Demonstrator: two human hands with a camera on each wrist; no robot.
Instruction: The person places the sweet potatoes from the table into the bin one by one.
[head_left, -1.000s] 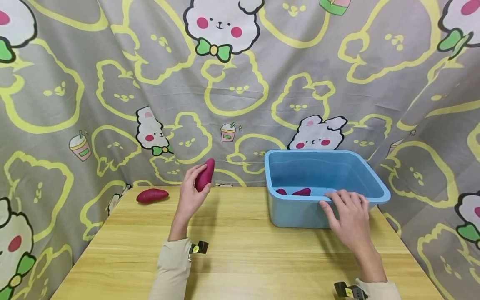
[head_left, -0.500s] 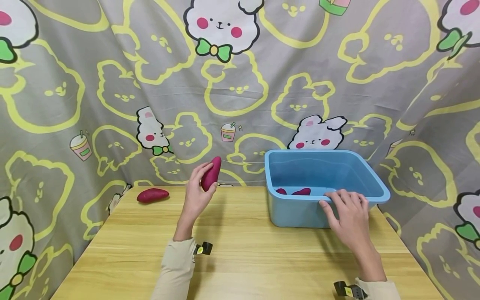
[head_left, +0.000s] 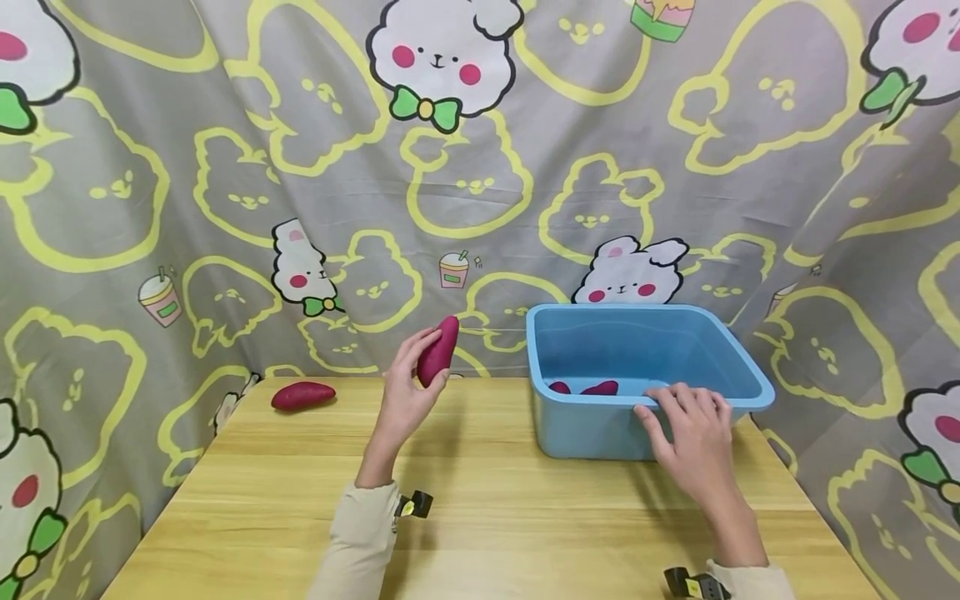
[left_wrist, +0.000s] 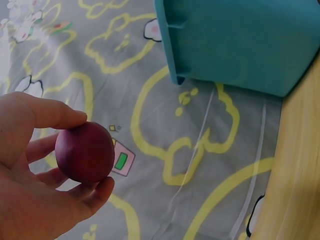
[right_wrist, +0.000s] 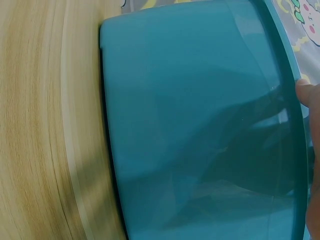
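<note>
My left hand [head_left: 403,393] holds a purple-red sweet potato [head_left: 438,353] above the table, left of the blue plastic tub [head_left: 592,432]. In the left wrist view, thumb and fingers wrap the sides of this sweet potato [left_wrist: 85,152], whose rounded end faces the camera. My right hand [head_left: 693,442] grips the tub's front rim, fingers hooked over the edge and thumb at the front. The right wrist view has the tub's wall [right_wrist: 200,115] filling most of the picture, with part of the hand [right_wrist: 314,150] at the rim. Inside the tub, sweet potatoes [head_left: 600,388] lie partly hidden behind the front wall.
Another sweet potato [head_left: 303,396] lies at the back left of the wooden table [head_left: 480,517]. Behind the table hangs a grey curtain [head_left: 480,200] printed with cartoon figures. The tub stands at the back right, near the curtain.
My left hand has moved to the right with the sweet potato, closer to the tub. My right hand stays on the rim. The head view has shifted slightly.
</note>
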